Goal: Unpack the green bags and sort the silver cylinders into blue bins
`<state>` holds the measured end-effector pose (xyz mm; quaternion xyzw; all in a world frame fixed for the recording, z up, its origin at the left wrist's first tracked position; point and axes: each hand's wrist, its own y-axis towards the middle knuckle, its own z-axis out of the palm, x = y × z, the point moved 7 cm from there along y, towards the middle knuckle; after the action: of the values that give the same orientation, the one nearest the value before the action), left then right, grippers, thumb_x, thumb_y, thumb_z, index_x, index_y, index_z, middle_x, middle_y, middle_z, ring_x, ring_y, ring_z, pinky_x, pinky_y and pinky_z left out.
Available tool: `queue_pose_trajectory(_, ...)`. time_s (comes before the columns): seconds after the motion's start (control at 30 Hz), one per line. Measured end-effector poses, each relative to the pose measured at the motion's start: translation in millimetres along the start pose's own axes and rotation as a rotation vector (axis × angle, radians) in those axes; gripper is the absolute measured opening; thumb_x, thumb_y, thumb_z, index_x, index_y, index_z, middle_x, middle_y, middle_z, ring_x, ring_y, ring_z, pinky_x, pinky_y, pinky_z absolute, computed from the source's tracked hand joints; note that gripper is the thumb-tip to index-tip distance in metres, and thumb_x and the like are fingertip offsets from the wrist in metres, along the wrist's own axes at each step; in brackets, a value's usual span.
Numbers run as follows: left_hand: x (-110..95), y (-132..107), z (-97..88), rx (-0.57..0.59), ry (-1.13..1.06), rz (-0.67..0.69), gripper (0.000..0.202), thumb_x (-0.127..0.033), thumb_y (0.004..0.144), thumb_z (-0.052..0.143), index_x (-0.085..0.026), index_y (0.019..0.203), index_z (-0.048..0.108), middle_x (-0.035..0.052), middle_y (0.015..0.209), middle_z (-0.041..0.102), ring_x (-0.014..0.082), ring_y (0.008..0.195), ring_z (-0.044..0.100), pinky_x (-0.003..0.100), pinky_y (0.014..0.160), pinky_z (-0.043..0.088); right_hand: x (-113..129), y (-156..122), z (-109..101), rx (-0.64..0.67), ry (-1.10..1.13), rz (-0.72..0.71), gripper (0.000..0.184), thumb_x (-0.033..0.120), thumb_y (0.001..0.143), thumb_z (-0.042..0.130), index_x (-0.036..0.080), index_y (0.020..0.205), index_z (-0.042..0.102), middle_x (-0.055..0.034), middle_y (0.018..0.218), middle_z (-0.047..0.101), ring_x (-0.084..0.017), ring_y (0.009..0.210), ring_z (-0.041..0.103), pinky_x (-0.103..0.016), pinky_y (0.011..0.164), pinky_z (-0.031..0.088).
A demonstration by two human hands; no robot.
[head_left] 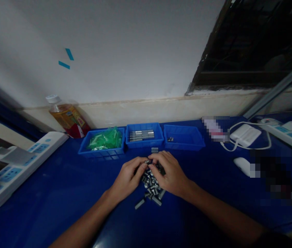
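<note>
My left hand [132, 172] and my right hand [170, 174] meet over a pile of metal screws [151, 182], their fingers closed in a pinch. Between the fingertips shows a small metal fastener [148, 161], too small to tell whether it is a screw or a standoff. Longer hexagonal standoffs [140, 204] lie at the near edge of the pile. Just beyond my right fingertips rest some short metal standoffs [154, 150]. Part of the pile is hidden behind my right hand.
Along the wall stand three blue bins: one with green plastic bags [104, 139], a middle bin [145, 142] of lined-up standoffs, and a right bin [187, 141] with a few small parts. A drink bottle [69, 119], power strip [29, 165], white charger [246, 135] and mouse [242, 166] flank them.
</note>
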<state>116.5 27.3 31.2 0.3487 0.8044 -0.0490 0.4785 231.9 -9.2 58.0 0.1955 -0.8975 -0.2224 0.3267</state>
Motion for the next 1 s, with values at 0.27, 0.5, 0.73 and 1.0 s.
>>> queue_pose_trajectory(0.27, 0.1, 2.0, 0.1, 0.126, 0.038, -0.018, 0.027, -0.028, 0.094, 0.038, -0.016, 0.087, 0.061, 0.0028, 0.082, 0.064, 0.0137, 0.075, 0.059, 0.024, 0.072, 0.044, 0.8, 2.6, -0.1, 0.056, -0.134, -0.093, 0.01, 0.019, 0.09, 0.046, 0.018, 0.088, 0.056, -0.0043, 0.083, 0.062, -0.018, 0.079, 0.053, -0.033, 0.072, 0.038)
queue_pose_trajectory(0.5, 5.6, 0.1, -5.8, 0.406, 0.154, 0.01, 0.016, -0.016, 0.083, 0.052, -0.019, 0.096, 0.062, 0.0021, 0.086, 0.059, 0.0112, 0.066, 0.053, 0.021, 0.058, 0.041, -47.7, 9.5, -45.8, -0.229, -0.308, 0.077, 0.009, 0.025, 0.088, 0.05, 0.019, 0.083, 0.056, -0.0047, 0.081, 0.062, -0.02, 0.081, 0.054, -0.034, 0.073, 0.038)
queue_pose_trajectory(0.73, 4.9, -1.6, -5.9, 0.43, 0.116, 0.022, 0.015, -0.011, 0.079, 0.054, -0.018, 0.089, 0.06, 0.0008, 0.082, 0.055, 0.0101, 0.063, 0.049, 0.021, 0.057, 0.039, -82.5, 5.1, -52.6, -0.267, -0.401, 0.224, 0.01, 0.027, 0.086, 0.053, 0.02, 0.08, 0.058, -0.0036, 0.081, 0.063, -0.021, 0.081, 0.053, -0.035, 0.074, 0.037)
queue_pose_trajectory(1.0, 3.8, -0.3, -6.6, 0.437, 0.101, 0.041, 0.017, -0.012, 0.083, 0.052, -0.019, 0.087, 0.067, 0.0026, 0.084, 0.058, 0.0119, 0.072, 0.056, 0.022, 0.065, 0.044, -80.0, 4.6, -47.1, -0.245, -0.417, 0.242, 0.01, 0.027, 0.085, 0.055, 0.021, 0.078, 0.059, -0.0031, 0.08, 0.063, -0.021, 0.081, 0.053, -0.035, 0.074, 0.036)
